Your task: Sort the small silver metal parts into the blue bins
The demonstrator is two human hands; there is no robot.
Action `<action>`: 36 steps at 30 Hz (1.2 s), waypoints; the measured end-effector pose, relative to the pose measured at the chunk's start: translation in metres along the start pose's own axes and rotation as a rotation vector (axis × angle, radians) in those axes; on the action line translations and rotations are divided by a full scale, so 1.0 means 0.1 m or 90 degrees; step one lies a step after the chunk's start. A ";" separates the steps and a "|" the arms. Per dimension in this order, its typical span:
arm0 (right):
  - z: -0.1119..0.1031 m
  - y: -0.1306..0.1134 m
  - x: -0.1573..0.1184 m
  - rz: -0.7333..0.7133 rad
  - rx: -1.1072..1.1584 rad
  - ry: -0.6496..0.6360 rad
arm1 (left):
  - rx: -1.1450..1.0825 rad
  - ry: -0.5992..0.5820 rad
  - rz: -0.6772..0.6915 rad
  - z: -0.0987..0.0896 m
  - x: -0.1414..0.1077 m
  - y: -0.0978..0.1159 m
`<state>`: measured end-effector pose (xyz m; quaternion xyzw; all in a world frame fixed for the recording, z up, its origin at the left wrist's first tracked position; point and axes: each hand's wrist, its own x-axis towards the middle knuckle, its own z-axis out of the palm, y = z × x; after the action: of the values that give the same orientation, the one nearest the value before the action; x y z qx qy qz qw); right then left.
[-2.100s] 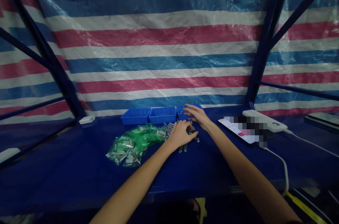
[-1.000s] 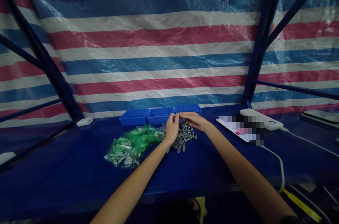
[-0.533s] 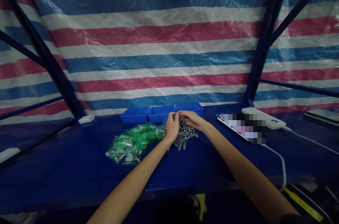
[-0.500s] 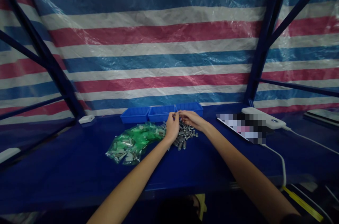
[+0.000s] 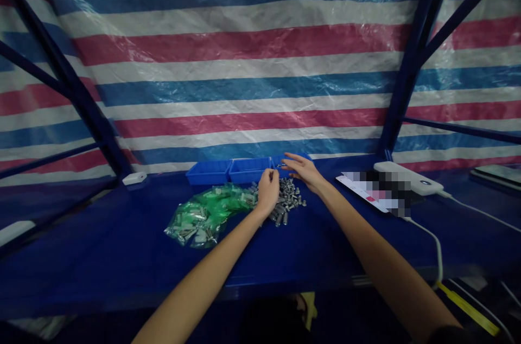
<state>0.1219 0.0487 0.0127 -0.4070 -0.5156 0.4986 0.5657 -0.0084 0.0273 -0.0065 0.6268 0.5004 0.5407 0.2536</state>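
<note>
My left hand (image 5: 268, 191) is closed in a pinch over the left side of a heap of small metal bolt-like parts (image 5: 290, 196). What its fingertips hold is too small to make out. My right hand (image 5: 303, 171) is open, fingers stretched and apart, above the back of the heap and in front of the right blue bin (image 5: 303, 157). A small shiny metal piece (image 5: 280, 165) shows between the two hands near that bin; whether a finger touches it, I cannot tell. Left of the heap lies a green-tinted clear plastic bag (image 5: 211, 211) with metal and pale parts.
Two more blue bins, a left one (image 5: 208, 171) and a middle one (image 5: 249, 170), stand at the back of the blue table (image 5: 122, 257). On the right lie a phone (image 5: 366, 192) and a white power bank (image 5: 407, 177) with cables. A small white box (image 5: 134, 178) sits back left.
My right hand has moved away from the left hand's fingertips, and its fingers have spread. The left hand stays pinched in nearly the same place. The view has shifted slightly.
</note>
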 end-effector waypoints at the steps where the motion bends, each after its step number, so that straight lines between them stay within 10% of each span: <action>1: -0.01 0.00 0.00 0.001 -0.033 0.009 | 0.003 0.001 0.004 0.00 0.00 0.00; 6: -0.09 0.09 0.04 -0.063 -0.279 0.079 | 0.088 -0.056 0.120 -0.01 -0.04 0.01; 15: -0.19 0.16 0.00 0.018 -0.620 0.080 | 0.323 -0.419 0.415 0.00 -0.23 0.07; 36: -0.21 0.36 -0.06 0.046 -0.573 0.065 | 0.405 -0.387 0.443 -0.07 -0.22 0.07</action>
<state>0.1379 0.0504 -0.0263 -0.6541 -0.6381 0.2236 0.3391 -0.0104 0.0039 -0.0082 0.9283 0.3070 0.2096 -0.0086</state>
